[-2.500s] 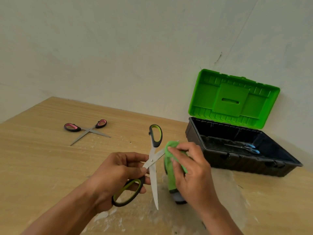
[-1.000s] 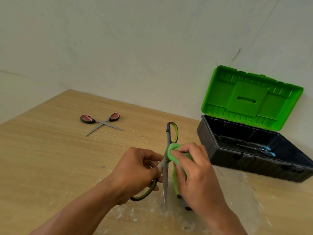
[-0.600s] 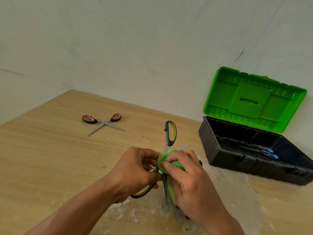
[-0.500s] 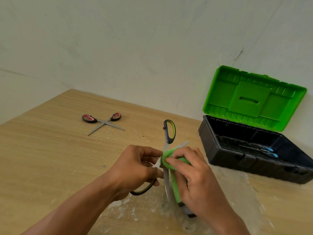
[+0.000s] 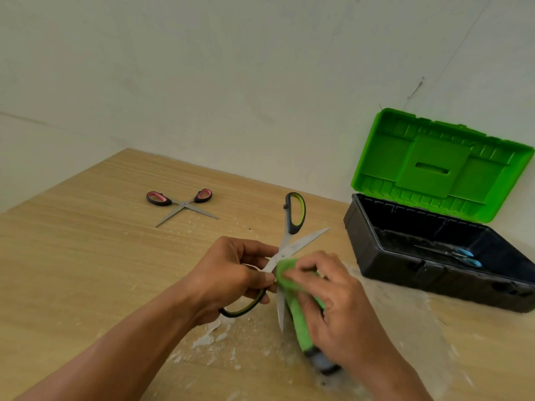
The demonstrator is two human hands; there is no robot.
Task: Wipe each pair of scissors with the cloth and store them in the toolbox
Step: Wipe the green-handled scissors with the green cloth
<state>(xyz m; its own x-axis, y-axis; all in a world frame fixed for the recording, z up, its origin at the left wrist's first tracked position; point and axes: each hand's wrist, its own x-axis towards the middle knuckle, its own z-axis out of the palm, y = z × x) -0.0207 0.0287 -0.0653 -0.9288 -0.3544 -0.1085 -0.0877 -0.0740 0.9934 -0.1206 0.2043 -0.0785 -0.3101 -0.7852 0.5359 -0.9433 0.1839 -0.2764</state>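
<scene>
Low over the wooden table point(image 5: 72, 270), spread green-handled scissors point(image 5: 285, 250) are gripped by the left hand point(image 5: 228, 273), the green cloth point(image 5: 289, 280) is pinched against one blade by the right hand point(image 5: 338, 308), and farther back pink-handled scissors point(image 5: 182, 203) are laid open on the wood, blue-handled scissors point(image 5: 460, 256) inside the open toolbox point(image 5: 405, 273).

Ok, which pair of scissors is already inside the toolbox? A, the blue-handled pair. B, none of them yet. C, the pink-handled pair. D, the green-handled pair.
A: the blue-handled scissors lie inside the black toolbox; the pink-handled scissors sit on the table, and the left hand holds the green-handled scissors while the right hand presses the cloth to them.
</scene>
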